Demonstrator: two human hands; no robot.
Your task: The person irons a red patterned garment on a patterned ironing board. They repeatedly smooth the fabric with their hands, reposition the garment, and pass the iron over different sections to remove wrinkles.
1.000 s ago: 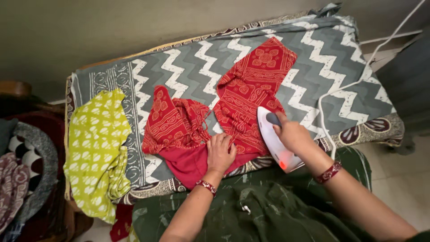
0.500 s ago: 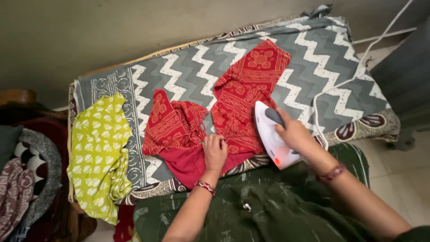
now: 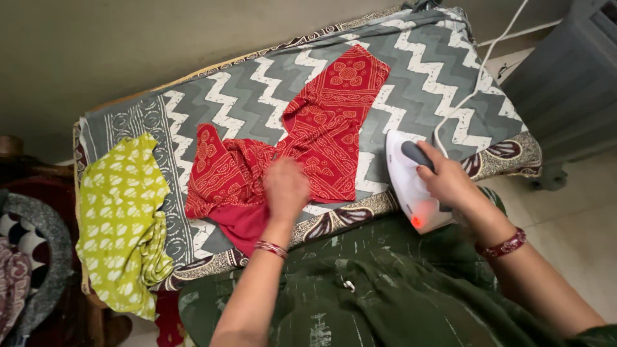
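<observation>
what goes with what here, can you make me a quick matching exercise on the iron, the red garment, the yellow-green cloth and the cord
Things:
1. white iron
2. red printed garment
3. yellow-green cloth
4. white cord

Places:
a. hangs over the table's left end
b. gripped by the right hand
c. trails across the zigzag cover toward the far right
d. under the left hand

Pairs: 1-b, 2-d, 3-a, 4-c

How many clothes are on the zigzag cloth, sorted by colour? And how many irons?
Red patterned garment, under the left hand: 1
Yellow-green garment: 1
White iron, gripped by the right hand: 1
Total: 3
</observation>
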